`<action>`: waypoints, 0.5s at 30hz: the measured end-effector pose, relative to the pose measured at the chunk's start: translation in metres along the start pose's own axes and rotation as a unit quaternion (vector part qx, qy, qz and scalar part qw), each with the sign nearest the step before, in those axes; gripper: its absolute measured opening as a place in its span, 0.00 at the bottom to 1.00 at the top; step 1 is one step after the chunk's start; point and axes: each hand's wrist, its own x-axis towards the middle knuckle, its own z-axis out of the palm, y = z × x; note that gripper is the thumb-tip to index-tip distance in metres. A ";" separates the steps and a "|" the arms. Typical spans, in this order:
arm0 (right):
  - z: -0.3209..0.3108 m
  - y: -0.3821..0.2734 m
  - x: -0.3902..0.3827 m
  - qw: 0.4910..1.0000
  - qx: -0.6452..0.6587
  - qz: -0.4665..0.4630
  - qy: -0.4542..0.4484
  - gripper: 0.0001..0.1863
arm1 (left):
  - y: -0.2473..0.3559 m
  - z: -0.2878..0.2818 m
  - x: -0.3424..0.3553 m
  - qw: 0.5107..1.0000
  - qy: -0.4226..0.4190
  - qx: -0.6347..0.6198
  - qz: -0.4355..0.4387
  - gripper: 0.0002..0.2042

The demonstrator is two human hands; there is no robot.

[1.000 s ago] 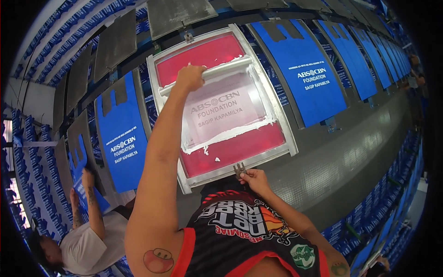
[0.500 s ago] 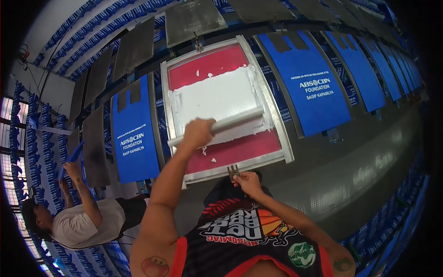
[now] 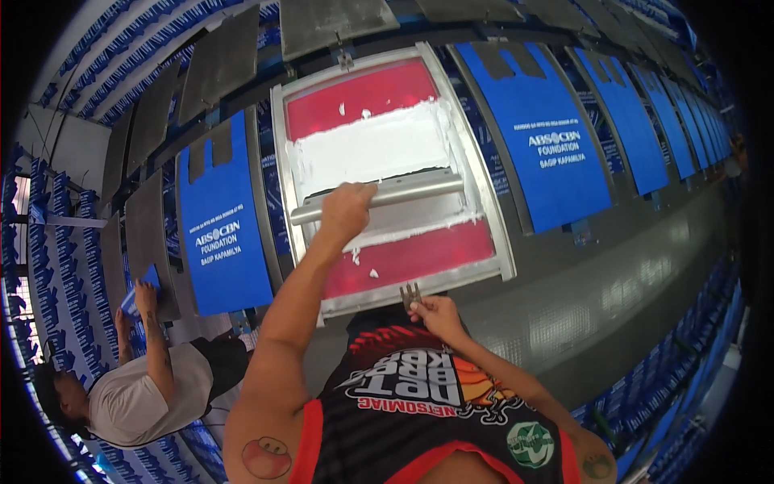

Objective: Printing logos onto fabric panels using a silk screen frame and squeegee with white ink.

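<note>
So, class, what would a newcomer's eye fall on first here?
Probably the red, light-framed screen at the centre, its broad band of white paste crossed by a metal bar in the left hand. Vivid blue printed sheets lie to both sides. Just below the screen, the right hand holds a small grey pronged piece.

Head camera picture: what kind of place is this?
Probably a screen-printing workshop. The left hand holds a squeegee across a framed red screen with white paste on it, and printed blue sheets lie alongside.
</note>
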 end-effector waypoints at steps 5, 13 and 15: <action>0.004 0.009 0.009 0.998 0.062 -0.001 -0.010 0.11 | 0.022 -0.060 -0.019 0.997 -0.054 -0.045 -0.021 0.17; 0.003 0.011 0.008 0.999 0.041 -0.019 0.002 0.10 | 0.043 -0.059 -0.038 0.991 -0.103 -0.084 -0.029 0.17; 0.008 0.019 0.009 0.992 0.122 -0.018 -0.001 0.10 | 0.044 -0.061 -0.041 0.988 -0.112 -0.086 -0.058 0.19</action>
